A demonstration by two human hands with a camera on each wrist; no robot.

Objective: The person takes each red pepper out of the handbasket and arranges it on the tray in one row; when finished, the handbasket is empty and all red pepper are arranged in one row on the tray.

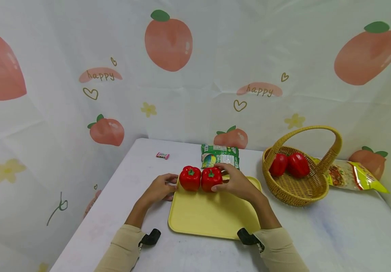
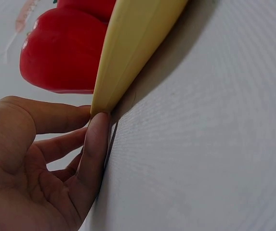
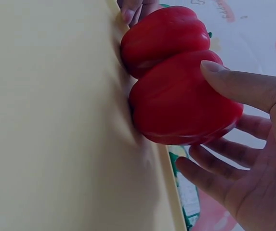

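Note:
Two red bell peppers stand side by side, stems up, at the far left part of a yellow tray [image 1: 212,217]. Around the right-hand bell pepper [image 1: 210,182] my right hand [image 1: 238,184] has its thumb on the near side and its fingers behind, holding it. Against its left side is the other bell pepper [image 1: 188,182]. My left hand [image 1: 160,189] is at the tray's far left corner; in the left wrist view its thumb [image 2: 95,144] and forefinger pinch the tray's rim [image 2: 104,89].
A wicker basket [image 1: 294,194] with a tall handle stands right of the tray, two red bell peppers [image 1: 297,165] inside. Behind it lies a yellow food packet [image 1: 352,175]. A green packet [image 1: 227,154] lies beyond the tray, and a small pink wrapped sweet [image 1: 163,155] at the back left.

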